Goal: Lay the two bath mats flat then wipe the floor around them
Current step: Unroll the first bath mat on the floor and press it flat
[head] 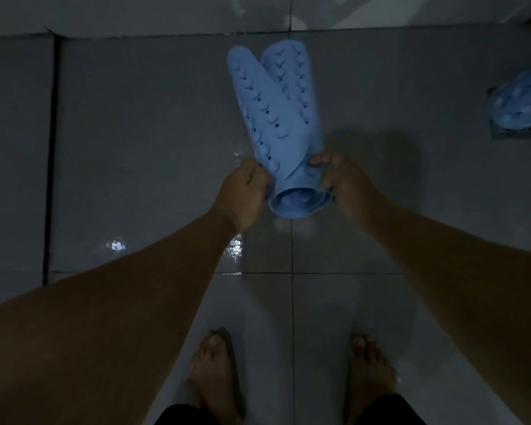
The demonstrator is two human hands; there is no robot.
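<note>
The person stands barefoot on a grey tiled floor (135,148) in a dim room and looks down at both arms. The left hand (242,196) and the right hand (347,187) hold up a blue bath mat (276,118) in front of the body. The mat is rolled into a loose tube, and its far end splits into two curled flaps that point away from the person. The left hand has its fingers curled round the left side of the near end, and the right hand pinches the right side, so both hands are clamped on the mat. The mat has rows of round bumps and small holes. It is up in the air, not flat on the floor. A second blue bath mat (521,105) lies at the far right edge, partly cut off by the picture, and it looks bent, not flat. It rests over a dark square patch in the floor. Wet spots (235,245) shine on the tiles just under the left arm. Two bare feet (215,369) stand on the lighter tiles at the bottom. A pale wall (166,13) runs along the top.
</note>
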